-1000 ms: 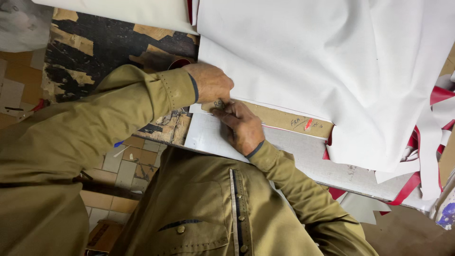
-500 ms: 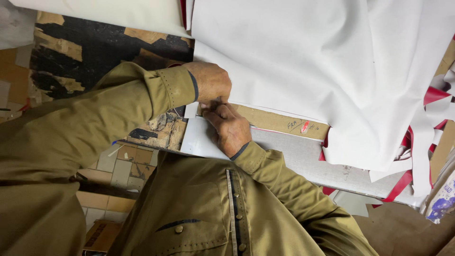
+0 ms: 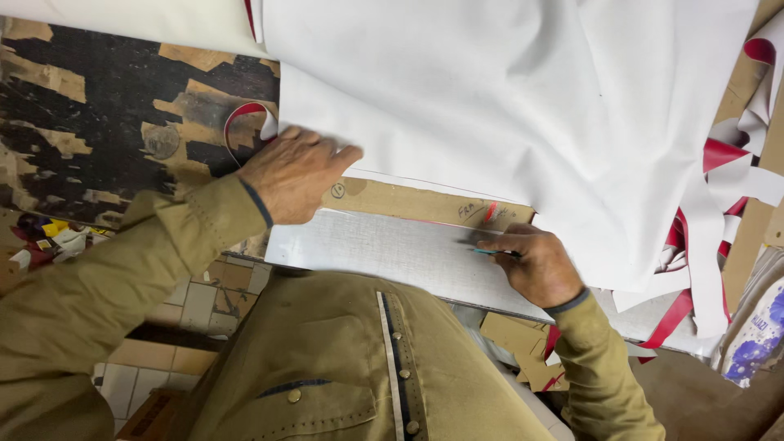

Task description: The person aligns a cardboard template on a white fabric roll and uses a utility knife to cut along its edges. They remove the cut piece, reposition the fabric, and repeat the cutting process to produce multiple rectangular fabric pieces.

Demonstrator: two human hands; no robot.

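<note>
My left hand (image 3: pixel 296 173) lies flat, fingers together, on the near left corner of a large white sheet (image 3: pixel 506 106), pressing it onto the worktable. My right hand (image 3: pixel 535 265) is farther right along the table's front, closed around a thin pen-like tool with a blue tip (image 3: pixel 490 252). The tool's tip touches a long grey-white strip (image 3: pixel 392 249) that runs along the table's near edge. Between the strip and the sheet shows a band of brown board (image 3: pixel 425 204) with pen marks.
The worn black and tan tabletop (image 3: pixel 106 114) stretches left. Red and white offcuts (image 3: pixel 719 212) hang at the right edge. Cardboard scraps (image 3: pixel 523 343) lie under the table, above a tiled floor (image 3: pixel 196 302). A printed bag (image 3: pixel 755 335) sits low on the right.
My right hand has slid to the right along the strip, away from my left hand. My left hand has stayed near the sheet's corner and flattened out.
</note>
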